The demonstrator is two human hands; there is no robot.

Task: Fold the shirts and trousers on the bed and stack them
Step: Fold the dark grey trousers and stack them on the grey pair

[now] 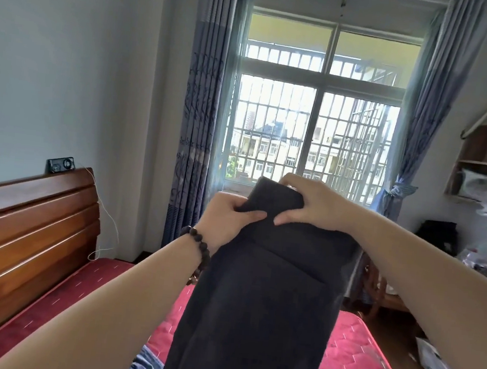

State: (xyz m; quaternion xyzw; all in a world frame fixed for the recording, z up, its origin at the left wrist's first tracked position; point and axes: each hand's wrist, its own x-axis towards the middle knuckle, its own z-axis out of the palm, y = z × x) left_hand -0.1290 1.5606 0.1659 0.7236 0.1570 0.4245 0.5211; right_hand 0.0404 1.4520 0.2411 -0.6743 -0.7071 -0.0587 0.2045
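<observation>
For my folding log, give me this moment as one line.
step: folding in air | left hand: grips dark trousers top edge | right hand: grips same edge | trousers: hanging above red mattress | stack: not seen

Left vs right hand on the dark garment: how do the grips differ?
The left hand grips the dark garment at its left edge, lower down; the right hand pinches the top edge, higher up. The left wrist wears a bead bracelet; the right wrist is bare. Both hold the garment up above the red mattress.
</observation>
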